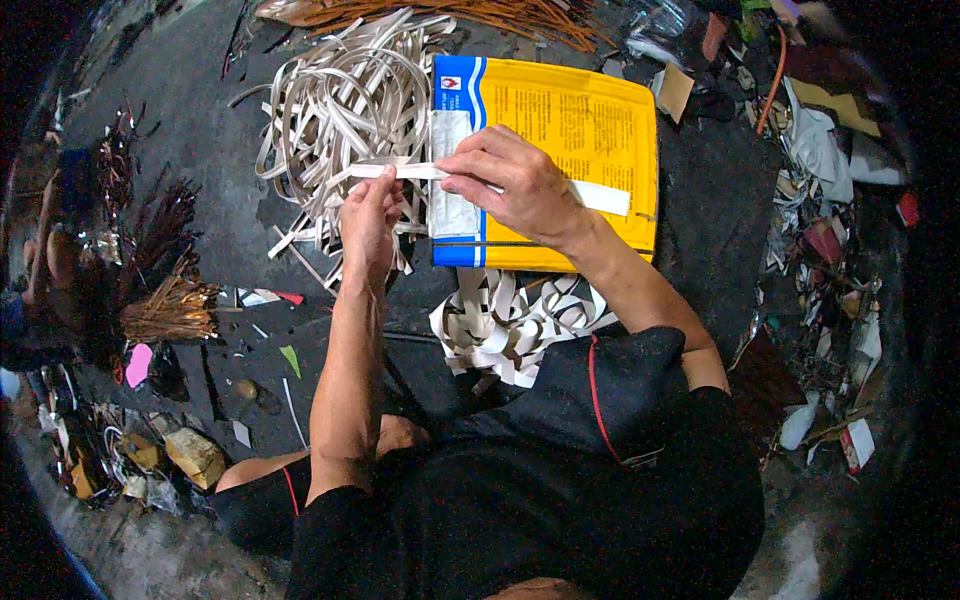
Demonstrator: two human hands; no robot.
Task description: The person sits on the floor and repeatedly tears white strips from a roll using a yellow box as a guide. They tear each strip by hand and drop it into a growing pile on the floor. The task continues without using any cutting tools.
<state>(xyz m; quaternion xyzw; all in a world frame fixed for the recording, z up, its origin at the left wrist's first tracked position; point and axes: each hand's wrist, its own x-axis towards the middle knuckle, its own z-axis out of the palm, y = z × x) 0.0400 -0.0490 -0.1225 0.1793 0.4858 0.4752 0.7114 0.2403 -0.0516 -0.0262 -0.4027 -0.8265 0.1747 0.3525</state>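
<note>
A white strip [415, 171] is stretched between my two hands over the left edge of a yellow and blue printed panel [560, 110]. My left hand [372, 218] pinches the strip between thumb and fingers near its left end. Fingers of my right hand [515, 185] close on the strip further right. A flat white band [602, 197] shows on the panel beyond my right wrist; whether it is the same piece I cannot tell. Behind my left hand lies a tangled heap of narrow whitish strips [350, 110]. Wider curled white strips [495, 325] sit just below the panel, near my lap.
Thin rust-brown rods [450, 18] lie at the far edge. Scraps and crumpled plastic [820, 150] are strewn along the right. To the left are a bundle of copper-coloured wires [170, 308], a pink scrap [139, 364] and a brownish block [195, 456]. Dark sheeting covers the floor.
</note>
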